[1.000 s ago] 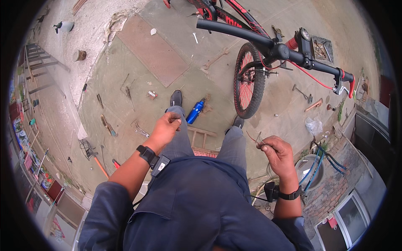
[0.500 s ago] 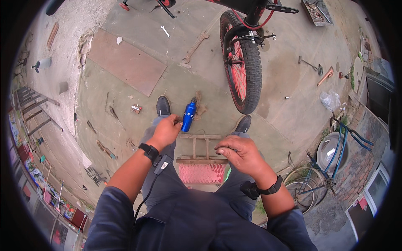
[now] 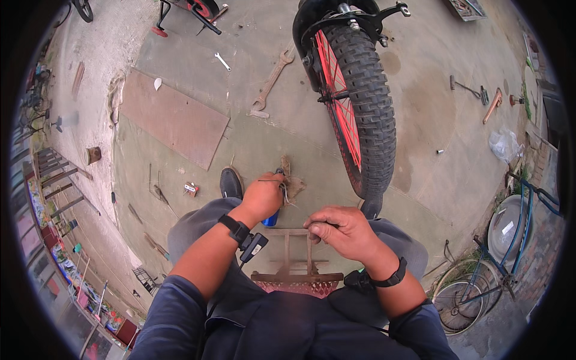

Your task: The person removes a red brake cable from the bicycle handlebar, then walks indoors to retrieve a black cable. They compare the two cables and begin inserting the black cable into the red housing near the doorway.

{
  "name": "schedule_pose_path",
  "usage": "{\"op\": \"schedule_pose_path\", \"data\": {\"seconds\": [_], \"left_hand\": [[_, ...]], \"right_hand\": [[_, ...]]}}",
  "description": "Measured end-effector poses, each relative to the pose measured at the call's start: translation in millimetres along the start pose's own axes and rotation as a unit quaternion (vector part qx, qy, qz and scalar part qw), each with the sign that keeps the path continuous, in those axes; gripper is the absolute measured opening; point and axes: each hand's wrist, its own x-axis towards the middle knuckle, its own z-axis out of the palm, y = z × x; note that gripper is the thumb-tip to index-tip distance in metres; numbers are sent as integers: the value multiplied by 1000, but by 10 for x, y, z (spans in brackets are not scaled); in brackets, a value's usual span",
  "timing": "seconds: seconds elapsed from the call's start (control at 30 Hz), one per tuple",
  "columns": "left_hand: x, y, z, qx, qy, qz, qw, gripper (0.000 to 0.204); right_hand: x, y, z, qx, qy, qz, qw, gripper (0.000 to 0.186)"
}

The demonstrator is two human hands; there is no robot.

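Observation:
My left hand (image 3: 264, 197) reaches down over a blue bottle (image 3: 271, 220), hiding most of it. Its fingers are closed, and thin greyish strands stick out by the fingertips; what they belong to is unclear. A brown rag (image 3: 294, 185) lies on the ground just beyond those fingers. My right hand (image 3: 341, 230) hovers to the right, thumb and fingers pinched together; whatever may be between them is too small to name. Ahead on the right stands a bicycle's front wheel (image 3: 367, 90) with a knobby black tyre and red spokes.
Between my legs is a low wooden stool frame (image 3: 287, 246). Ahead lie a large wrench (image 3: 273, 81), a small wrench (image 3: 222, 61) and a brown board (image 3: 174, 120). A hammer (image 3: 465, 87), a plastic bag (image 3: 505, 145) and a blue bicycle frame (image 3: 521, 240) are at the right.
My left hand has moved forward and right, from beside the bottle's base to over its top. The right hand stays pinched. My view has shifted, and the wheel looks larger and closer.

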Motion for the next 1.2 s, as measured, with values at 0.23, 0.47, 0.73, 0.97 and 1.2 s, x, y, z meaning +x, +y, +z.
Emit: {"op": "schedule_pose_path", "data": {"seconds": [0.23, 0.47, 0.73, 0.97, 1.2], "left_hand": [[290, 47, 134, 63, -62, 20, 996, 26], [177, 383, -133, 44, -100, 25, 994, 34], [-363, 919, -251, -248, -325, 166, 897, 52], [-672, 1098, -12, -320, -377, 156, 855, 34], [-670, 1042, -351, -293, -214, 104, 926, 24]], "right_hand": [[81, 89, 12, 43, -24, 47, 998, 18], [-8, 69, 31, 174, 12, 67, 982, 21], [-568, -177, -247, 232, 118, -120, 958, 24], [-1158, -294, -811, 365, 208, -319, 849, 28], [-1840, -265, -1481, 318, 419, -407, 747, 19]]}}
